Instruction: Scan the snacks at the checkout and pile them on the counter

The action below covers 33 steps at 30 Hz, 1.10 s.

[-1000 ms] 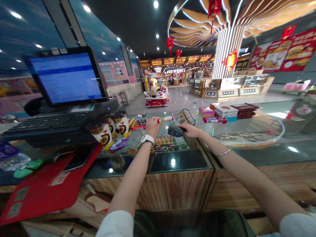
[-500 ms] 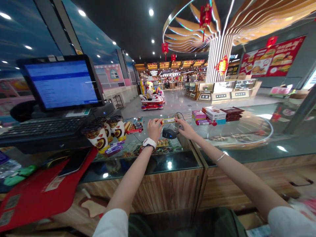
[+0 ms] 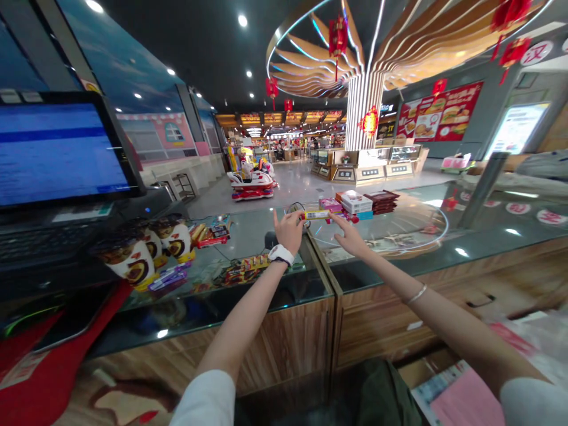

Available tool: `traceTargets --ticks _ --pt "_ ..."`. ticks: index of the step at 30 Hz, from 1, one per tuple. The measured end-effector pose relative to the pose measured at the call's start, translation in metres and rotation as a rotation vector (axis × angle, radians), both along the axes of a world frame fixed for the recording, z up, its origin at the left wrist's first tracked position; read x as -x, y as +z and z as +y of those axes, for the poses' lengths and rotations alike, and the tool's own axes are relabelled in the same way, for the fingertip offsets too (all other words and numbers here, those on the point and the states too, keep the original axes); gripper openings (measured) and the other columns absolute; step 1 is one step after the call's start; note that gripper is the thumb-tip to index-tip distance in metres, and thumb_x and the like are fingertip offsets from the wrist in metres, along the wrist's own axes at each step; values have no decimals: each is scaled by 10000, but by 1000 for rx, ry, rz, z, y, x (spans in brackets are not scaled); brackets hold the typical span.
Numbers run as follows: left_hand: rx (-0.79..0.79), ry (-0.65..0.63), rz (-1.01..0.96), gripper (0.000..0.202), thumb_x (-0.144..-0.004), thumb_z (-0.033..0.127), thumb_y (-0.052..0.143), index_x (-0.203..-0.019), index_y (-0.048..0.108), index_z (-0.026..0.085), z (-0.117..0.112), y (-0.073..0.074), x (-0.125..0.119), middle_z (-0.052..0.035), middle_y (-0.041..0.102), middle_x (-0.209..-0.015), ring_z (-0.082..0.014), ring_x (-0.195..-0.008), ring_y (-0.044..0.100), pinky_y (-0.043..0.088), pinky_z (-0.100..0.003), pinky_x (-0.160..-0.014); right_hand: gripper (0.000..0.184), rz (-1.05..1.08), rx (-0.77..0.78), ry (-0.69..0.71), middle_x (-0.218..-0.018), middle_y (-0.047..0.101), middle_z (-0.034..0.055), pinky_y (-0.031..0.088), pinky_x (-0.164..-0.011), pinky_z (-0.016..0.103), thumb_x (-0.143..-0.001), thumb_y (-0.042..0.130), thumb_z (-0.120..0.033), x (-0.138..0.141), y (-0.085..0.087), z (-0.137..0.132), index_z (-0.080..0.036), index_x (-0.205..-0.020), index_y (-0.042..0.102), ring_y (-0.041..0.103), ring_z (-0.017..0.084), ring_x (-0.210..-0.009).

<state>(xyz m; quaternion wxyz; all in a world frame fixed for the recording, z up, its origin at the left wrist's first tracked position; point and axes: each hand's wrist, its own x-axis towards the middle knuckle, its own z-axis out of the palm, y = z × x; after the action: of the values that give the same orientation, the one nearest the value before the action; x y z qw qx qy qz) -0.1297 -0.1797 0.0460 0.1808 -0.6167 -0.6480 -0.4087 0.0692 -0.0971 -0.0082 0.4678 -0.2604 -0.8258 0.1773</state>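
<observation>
Above the counter (image 3: 465, 251), the left hand (image 3: 288, 232) pinches a yellow bar (image 3: 316, 215); the right hand (image 3: 350, 236), fingers loose, is just beside its end, not gripping yet.

Slim yellow wrapped snack bar (image 3: 316, 215), held level, left end pinched in the left hand (image 3: 289, 231), just above the glass surface (image 3: 252, 234)

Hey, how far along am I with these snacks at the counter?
Done: the yellow bar is up off the glass counter. In hand: your left hand grips it, right hand open at its other end. Left, seemingly: the stacked boxes and cups sit untouched.
</observation>
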Motion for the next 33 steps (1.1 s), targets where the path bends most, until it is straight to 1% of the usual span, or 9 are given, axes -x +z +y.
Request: traceTargets --ticks 3,7,11,13,18,21,24,26,33 --pt "40 -47 13 211 -930 233 604 -1089 717 314 11 0 -18 15 780 -1038 -180 -1040 685 71 -474 -1274 801 -1 18 -56 -1479 529 63 311 -1208 476 -677 489 -83 -21 -9 7 -245 -1462 494 463 237 -1392" --pt "89 -80 29 220 -917 208 599 -1055 732 315 29 -2 -44 11 772 -1092 -188 -1075 676 110 -473 -1267 799 -20 48 -112 -1448 556 77 339 -1190 490 -650 498 -85 -43 -19 19 -234 -1435 520 494 252 -1364" --pt "135 -94 53 219 -919 205 573 -1025 743 292 45 -10 -68 -25 772 -1080 -207 -1163 646 100 -488 -1265 781 -29 71 -158 -1418 578 76 363 -1173 488 -646 520 -98 -57 -22 32 -231 -1416 525 521 261 -1333" --pt "158 -113 66 240 -918 199 560 -1048 741 289 50 -16 -75 -32 764 -1111 -214 -1212 622 73 -500 -1268 769 -43 90 -193 -1408 582 99 372 -1162 499 -647 523 -106 -61 -23 38 -199 -1410 519 525 276 -1323" --pt "249 -164 124 302 -910 217 559 -1162 716 274 62 -29 -80 -45 716 -1248 -262 -1321 541 65 -555 -1265 702 -136 96 -252 -1388 586 124 389 -1143 497 -655 515 -101 -65 -23 53 -167 -1354 546 522 279 -1319" --pt "341 -163 145 357 -912 223 551 -1244 676 262 68 -34 -81 -54 630 -1388 -307 -1383 473 98 -613 -1246 678 -263 112 -310 -1505 479 135 370 -1156 510 -687 534 -90 -60 -23 60 -183 -1358 555 449 281 -1398" --pt "416 -133 155 410 -918 218 531 -1316 624 250 73 -39 -83 -75 509 -1511 -340 -1427 410 130 -649 -1224 701 -417 182 -398 -1600 338 157 326 -1153 610 -740 561 -110 -51 -25 65 -194 -1434 504 376 331 -1449" --pt "464 -120 163 422 -928 227 517 -1340 601 241 77 -42 -84 -95 460 -1547 -346 -1449 376 145 -648 -1218 686 -472 211 -437 -1619 294 168 303 -1151 640 -791 567 -145 -45 -28 68 -197 -1468 472 355 349 -1458" --pt "552 -108 201 435 -940 224 476 -1363 572 198 90 -49 -82 -140 406 -1575 -347 -1468 346 180 -621 -1218 534 -533 194 -470 -1552 428 148 364 -1140 549 -874 549 -215 -36 -30 77 -199 -1408 529 440 313 -1404"
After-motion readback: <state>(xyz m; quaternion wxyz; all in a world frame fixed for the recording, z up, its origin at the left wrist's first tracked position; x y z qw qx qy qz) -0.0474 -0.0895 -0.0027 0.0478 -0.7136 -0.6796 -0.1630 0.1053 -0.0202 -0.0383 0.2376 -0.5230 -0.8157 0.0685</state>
